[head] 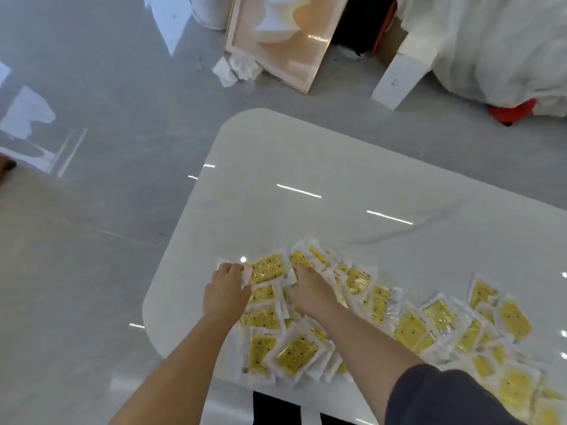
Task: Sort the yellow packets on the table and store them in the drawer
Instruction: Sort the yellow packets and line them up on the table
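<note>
Yellow packets (411,326), each in a clear white-edged wrapper, lie scattered and overlapping in a loose band along the near side of a white table (306,167), from its near-left corner out to the right edge of the view. The thickest heap is at the left end, under my hands. My left hand (228,289) has its fingers curled round the white left edge of the far-left packet (268,269), pinching it at the far end of the heap. My right hand (310,289) lies just beside it to the right, fingers stretched fairly straight and pressing down on the packets there, holding nothing. Both forearms reach in from the near edge, and a dark sleeve (445,397) covers my right upper arm. The far half of the table is bare and glossy, with strips of reflected light. Around the table is a shiny grey floor (92,87). Far beyond the table, a pink frame (306,56) leans with crumpled paper (239,69) at its foot. To the right of it stand a white block (399,78) and a big white cover (491,41) with something red (512,113) showing under its edge.
</note>
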A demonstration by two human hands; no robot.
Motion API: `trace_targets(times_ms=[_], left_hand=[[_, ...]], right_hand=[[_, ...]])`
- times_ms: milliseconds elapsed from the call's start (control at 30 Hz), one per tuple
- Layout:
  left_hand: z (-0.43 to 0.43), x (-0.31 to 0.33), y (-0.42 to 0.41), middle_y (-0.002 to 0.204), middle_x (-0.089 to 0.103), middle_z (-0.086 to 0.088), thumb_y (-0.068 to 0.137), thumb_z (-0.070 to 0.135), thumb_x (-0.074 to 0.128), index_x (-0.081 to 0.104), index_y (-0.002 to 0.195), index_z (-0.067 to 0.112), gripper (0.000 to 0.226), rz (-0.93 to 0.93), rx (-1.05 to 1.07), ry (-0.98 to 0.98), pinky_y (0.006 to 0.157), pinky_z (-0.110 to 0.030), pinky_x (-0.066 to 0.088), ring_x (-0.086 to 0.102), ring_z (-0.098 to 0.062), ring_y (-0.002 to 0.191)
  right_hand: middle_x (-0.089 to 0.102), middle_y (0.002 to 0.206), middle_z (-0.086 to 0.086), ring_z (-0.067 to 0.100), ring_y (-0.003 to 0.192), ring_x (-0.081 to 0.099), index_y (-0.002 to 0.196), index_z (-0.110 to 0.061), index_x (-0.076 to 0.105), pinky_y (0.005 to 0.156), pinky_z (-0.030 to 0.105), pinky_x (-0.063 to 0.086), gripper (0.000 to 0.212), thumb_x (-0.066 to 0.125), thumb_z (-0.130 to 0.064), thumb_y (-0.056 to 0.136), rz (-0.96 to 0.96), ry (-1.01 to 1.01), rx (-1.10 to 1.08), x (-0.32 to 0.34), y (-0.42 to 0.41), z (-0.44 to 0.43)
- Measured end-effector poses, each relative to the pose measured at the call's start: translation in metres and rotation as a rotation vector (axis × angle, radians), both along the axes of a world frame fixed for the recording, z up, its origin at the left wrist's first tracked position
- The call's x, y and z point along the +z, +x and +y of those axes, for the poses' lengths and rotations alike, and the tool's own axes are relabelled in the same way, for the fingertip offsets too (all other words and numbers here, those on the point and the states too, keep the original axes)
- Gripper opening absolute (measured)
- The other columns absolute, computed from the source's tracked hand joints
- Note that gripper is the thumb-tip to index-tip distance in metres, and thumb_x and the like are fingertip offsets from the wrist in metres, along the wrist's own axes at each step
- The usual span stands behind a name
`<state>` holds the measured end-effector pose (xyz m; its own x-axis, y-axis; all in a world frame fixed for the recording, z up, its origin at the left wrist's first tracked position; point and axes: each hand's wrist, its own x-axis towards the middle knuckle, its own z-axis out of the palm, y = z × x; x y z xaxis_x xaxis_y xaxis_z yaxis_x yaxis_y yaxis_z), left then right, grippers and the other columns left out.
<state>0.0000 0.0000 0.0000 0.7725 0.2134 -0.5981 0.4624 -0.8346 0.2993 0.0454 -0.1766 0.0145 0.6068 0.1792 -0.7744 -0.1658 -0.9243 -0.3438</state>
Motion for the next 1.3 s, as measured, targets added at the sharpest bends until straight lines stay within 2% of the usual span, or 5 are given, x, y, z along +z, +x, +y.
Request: trace_targets(times_ms=[433,633,900,1067,1300], left_hand=[[0.017,-0.065,-0.001,0.108,0.049,-0.008,0.076,0.061,0.067,0.038,0.123,0.012,0.074,0.075,0.244,0.248,0.076,-0.037,0.044,0.053,-0.027,0.095],[0.017,-0.067,0.0,0.119,0.052,-0.01,0.078,0.036,0.077,0.03,0.137,0.012,0.079,0.017,0.402,0.086,0.093,-0.043,0.039,0.053,-0.031,0.11],[0.027,-0.056,0.0,0.076,0.058,-0.005,0.081,0.022,0.073,0.049,0.07,0.014,0.028,0.02,0.45,-0.149,0.062,-0.035,0.049,0.058,-0.024,0.071],[0.038,-0.031,0.01,0.077,0.045,0.003,0.082,0.027,0.074,0.045,0.066,0.016,0.035,0.106,0.174,-0.211,0.054,-0.022,0.033,0.046,-0.014,0.067],[0.01,-0.036,0.017,0.12,0.053,0.005,0.081,0.038,0.069,0.064,0.102,0.015,0.031,0.13,-0.333,-0.192,0.094,-0.033,0.042,0.049,-0.016,0.107]], right_hand=[[0.044,0.13,-0.001,0.022,0.12,0.04,0.132,-0.023,0.044,0.094,0.036,0.032,0.061,0.063,-0.002,0.078,-0.419,-0.117,0.525,-0.071,0.032,0.04],[0.051,0.11,-0.002,0.021,0.105,0.046,0.114,-0.022,0.052,0.097,0.041,0.028,0.046,0.076,-0.019,0.075,-0.494,-0.15,0.709,-0.08,0.046,0.05],[0.054,0.088,-0.004,0.02,0.092,0.055,0.102,-0.019,0.055,0.092,0.036,0.029,0.018,0.065,-0.025,0.087,-0.219,-0.097,0.736,-0.064,0.071,0.048],[0.063,0.087,-0.005,0.019,0.085,0.057,0.101,-0.022,0.059,0.093,0.037,0.029,0.012,0.061,-0.029,0.091,-0.208,-0.122,0.687,-0.038,0.092,0.026],[0.047,0.075,-0.004,0.022,0.077,0.051,0.094,-0.02,0.051,0.071,0.031,0.036,0.014,0.049,-0.006,0.091,-0.188,-0.171,0.796,-0.016,0.107,-0.015]])
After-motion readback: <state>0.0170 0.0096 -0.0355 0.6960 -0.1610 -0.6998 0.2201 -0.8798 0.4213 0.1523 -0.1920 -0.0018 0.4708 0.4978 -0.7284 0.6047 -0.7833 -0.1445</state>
